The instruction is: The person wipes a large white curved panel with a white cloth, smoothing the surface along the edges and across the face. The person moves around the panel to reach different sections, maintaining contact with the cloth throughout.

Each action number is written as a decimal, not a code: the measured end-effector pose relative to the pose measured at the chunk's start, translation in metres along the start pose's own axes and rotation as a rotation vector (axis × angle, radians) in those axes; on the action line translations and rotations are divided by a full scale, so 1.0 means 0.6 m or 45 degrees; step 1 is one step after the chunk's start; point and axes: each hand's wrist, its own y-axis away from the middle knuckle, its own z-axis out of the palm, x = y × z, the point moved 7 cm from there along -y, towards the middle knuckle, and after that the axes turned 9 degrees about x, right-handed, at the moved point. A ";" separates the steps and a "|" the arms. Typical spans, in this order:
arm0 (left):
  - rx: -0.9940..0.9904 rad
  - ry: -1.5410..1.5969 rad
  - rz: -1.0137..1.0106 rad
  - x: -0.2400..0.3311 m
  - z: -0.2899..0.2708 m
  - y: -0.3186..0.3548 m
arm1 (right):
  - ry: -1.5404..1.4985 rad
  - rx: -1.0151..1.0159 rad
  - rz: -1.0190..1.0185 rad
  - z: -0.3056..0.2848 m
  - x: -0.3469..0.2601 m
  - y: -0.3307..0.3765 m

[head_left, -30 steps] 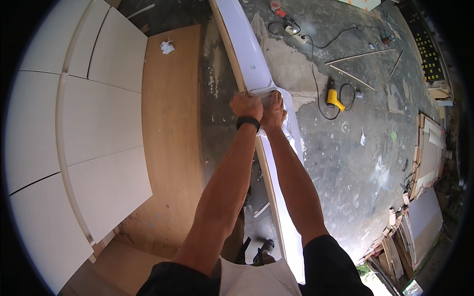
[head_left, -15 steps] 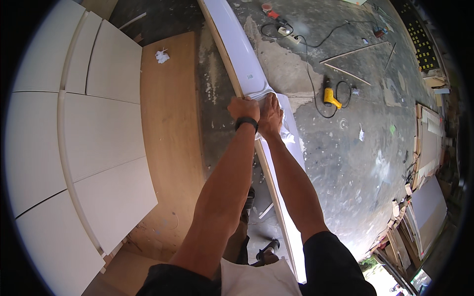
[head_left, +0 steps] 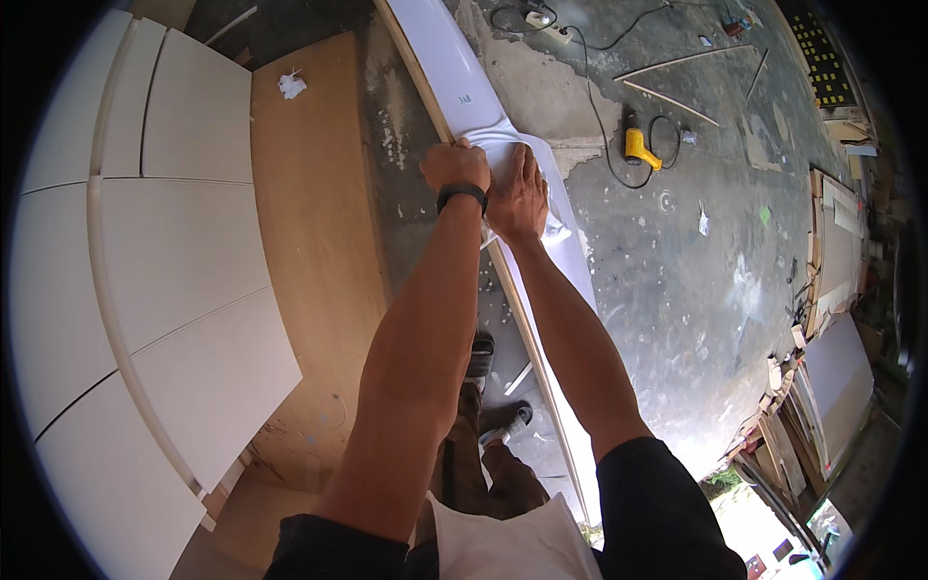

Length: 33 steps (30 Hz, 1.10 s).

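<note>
A long white board (head_left: 447,53) with a bare wooden edge (head_left: 525,324) runs away from me, slanting to the far left. Across it lies a thin, glossy white sheet (head_left: 495,137), wrinkled and bunched around my hands. My left hand (head_left: 456,164), with a black band at the wrist, is closed in a fist on the sheet at the board's left edge; exactly how the fingers grip it is hidden. Flat on the sheet, just to the right, rests my right hand (head_left: 519,198), its fingers stretched forward and lying side by side.
On the concrete floor to the right are a yellow heat gun (head_left: 640,150) with its cable, a white power strip (head_left: 549,29) and thin wooden strips (head_left: 677,63). Leftward lie a plywood panel (head_left: 319,193) and white panels (head_left: 188,232). Timber offcuts (head_left: 781,449) line the right side.
The view has shifted, so the surroundings sit higher and further left. My right hand has moved back slightly along the board and lies flatter. My left fist stays at the edge.
</note>
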 end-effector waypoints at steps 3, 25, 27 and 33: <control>0.013 -0.015 0.027 -0.012 0.008 -0.004 | 0.004 -0.039 -0.039 0.009 0.000 0.000; -0.234 0.246 -0.103 -0.119 -0.016 0.287 | -0.002 -0.166 0.165 -0.133 0.134 0.266; -0.269 0.319 -0.162 -0.139 -0.018 0.330 | 0.002 -0.196 0.207 -0.157 0.147 0.305; -0.282 0.261 -0.128 -0.230 -0.008 0.434 | -0.023 -0.233 0.250 -0.229 0.206 0.417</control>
